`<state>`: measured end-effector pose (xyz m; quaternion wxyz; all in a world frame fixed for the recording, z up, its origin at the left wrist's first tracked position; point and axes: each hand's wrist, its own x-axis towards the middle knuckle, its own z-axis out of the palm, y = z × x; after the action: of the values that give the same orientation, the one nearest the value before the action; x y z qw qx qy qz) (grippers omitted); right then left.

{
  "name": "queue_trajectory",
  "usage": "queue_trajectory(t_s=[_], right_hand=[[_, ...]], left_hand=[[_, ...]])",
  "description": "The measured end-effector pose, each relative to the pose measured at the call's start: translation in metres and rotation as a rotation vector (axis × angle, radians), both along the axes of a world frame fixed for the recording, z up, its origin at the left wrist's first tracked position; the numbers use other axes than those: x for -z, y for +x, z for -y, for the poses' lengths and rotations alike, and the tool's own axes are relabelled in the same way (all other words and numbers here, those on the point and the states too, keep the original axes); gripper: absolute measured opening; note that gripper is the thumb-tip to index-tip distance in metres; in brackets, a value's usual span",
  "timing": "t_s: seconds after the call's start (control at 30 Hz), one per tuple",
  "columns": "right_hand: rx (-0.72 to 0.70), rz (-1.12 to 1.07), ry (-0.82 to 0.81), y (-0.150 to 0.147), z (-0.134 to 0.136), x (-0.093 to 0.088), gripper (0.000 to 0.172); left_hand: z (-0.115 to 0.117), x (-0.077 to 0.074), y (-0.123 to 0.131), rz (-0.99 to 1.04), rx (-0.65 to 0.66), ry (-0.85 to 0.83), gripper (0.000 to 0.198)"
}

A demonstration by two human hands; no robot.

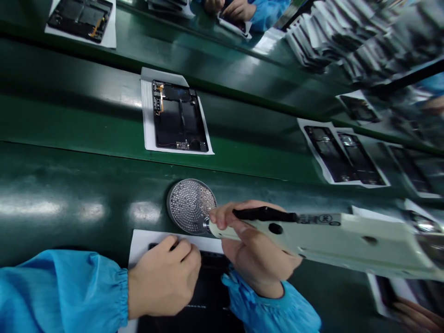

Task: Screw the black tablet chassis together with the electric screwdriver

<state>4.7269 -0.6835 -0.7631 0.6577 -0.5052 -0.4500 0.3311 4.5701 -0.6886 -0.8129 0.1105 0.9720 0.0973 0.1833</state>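
My right hand (256, 245) is wrapped around a pale electric screwdriver (319, 238) with a black lever. The screwdriver's metal nose points left and down over a round metal screw tray (190, 203), its rim partly covered by the nose. The tray's dimpled plate carries many small screws, mostly on its right side. My left hand (166, 275) lies closed over the top edge of a black tablet-like device (204, 296), its fingertips hidden beneath. The device rests on white paper (138, 247), below the tray, partly covered by both hands.
An opened black tablet shell (180, 120) lies on white sheets across the green bench (86, 185). Another shell (81, 18) is at top left. More devices (329, 152) lie right. Stacked sleeves (326, 34) stand top right. A co-worker's hands (239, 9) handle a device at the top.
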Motion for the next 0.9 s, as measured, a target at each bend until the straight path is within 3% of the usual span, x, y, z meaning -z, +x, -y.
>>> queue_trajectory(t_s=[0.13, 0.3, 0.6, 0.9], right_hand=[[0.037, -0.012, 0.011, 0.003, 0.011, -0.012, 0.017], [-0.036, 0.005, -0.07, 0.001, 0.042, -0.032, 0.018], [-0.044, 0.006, -0.051, -0.008, 0.053, -0.009, 0.023], [-0.049, 0.008, -0.056, -0.01, 0.053, -0.012, 0.025]], left_hand=[[0.0, 0.0, 0.003, 0.048, -0.038, -0.036, 0.028], [-0.001, -0.003, 0.003, 0.11, -0.057, -0.082, 0.021], [-0.003, 0.0, 0.001, 0.117, -0.042, -0.065, 0.019], [-0.004, -0.002, 0.001, 0.051, -0.015, -0.061, 0.017]])
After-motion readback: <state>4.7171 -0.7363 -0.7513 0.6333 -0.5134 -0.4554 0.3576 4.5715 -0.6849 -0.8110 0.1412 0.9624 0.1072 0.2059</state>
